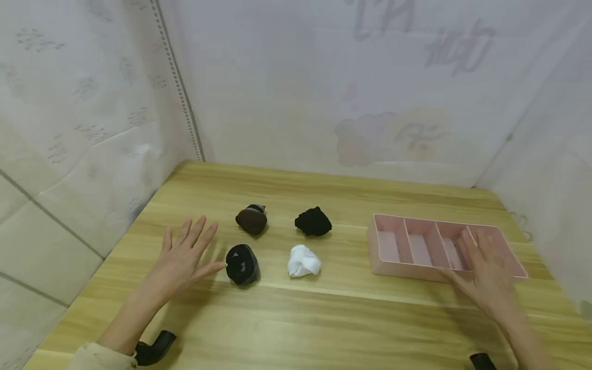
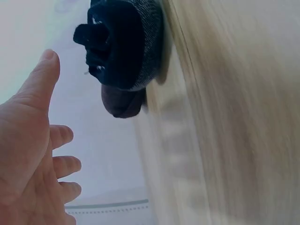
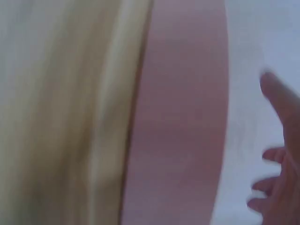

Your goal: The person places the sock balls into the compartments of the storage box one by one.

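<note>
My left hand (image 1: 181, 261) hovers with spread fingers at the left of several balled-up cloth bundles that look like socks. Its thumb tip is close to a black-and-grey bundle (image 1: 241, 264); the left wrist view shows a gap between the thumb and this dark bundle (image 2: 119, 44). Behind it lies a brown bundle (image 1: 252, 221), with a black bundle (image 1: 313, 222) and a white bundle (image 1: 303, 261) to the right. Over the right part of a pink divided box (image 1: 404, 270) is my right hand (image 1: 490, 280), fingers extended, holding nothing. The hand partly hides the right compartments.
The wooden table (image 1: 296, 324) carries everything, with its far edge against a pale printed curtain (image 1: 277, 92). More sheeting hangs at the left and right sides. Black curved pieces (image 1: 157, 349) show near each wrist.
</note>
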A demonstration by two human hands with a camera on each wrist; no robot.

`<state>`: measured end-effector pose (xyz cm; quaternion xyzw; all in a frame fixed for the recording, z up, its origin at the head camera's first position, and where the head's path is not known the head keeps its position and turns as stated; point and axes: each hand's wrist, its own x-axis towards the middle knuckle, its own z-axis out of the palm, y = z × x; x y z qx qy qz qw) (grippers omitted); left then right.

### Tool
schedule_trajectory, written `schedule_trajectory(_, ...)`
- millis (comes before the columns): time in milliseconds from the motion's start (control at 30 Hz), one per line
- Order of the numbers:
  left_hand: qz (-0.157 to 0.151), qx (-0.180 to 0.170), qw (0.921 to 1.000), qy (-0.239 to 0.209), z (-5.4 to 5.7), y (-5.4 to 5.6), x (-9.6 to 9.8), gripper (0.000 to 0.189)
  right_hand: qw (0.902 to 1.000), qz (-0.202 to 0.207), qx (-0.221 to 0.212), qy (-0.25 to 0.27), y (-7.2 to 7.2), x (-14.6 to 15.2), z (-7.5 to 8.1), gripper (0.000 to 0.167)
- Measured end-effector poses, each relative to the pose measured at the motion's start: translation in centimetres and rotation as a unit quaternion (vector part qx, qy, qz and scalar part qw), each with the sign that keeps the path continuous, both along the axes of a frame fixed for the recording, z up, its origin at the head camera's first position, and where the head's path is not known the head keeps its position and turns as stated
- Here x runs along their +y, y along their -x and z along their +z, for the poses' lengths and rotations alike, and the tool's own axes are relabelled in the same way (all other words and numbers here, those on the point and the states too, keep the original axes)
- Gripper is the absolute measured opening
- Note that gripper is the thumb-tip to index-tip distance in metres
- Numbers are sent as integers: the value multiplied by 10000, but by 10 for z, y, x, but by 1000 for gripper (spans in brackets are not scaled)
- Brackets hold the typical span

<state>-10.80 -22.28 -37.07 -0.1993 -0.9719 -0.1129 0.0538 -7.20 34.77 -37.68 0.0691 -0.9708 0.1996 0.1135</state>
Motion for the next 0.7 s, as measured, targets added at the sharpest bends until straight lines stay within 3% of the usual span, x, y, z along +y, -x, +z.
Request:
schedule_trajectory(133,-143,73,9998,-100,4,1,7,81,9935,810,-357,714,8,46,6,106)
schedule_trajectory(200,-229,50,9996,-178,6,2,13,80,9897,1086,-526,773,12,68,7,110)
schedule_trajectory(433,-581,-80,9977,-331,10,9,44,82,9783,1433,-1294,751,24,116,10,117)
schedule_trajectory(700,-1203,427,9906,-500,0,16,92,77,9522,1816,-2153,1182,35,138,14,111)
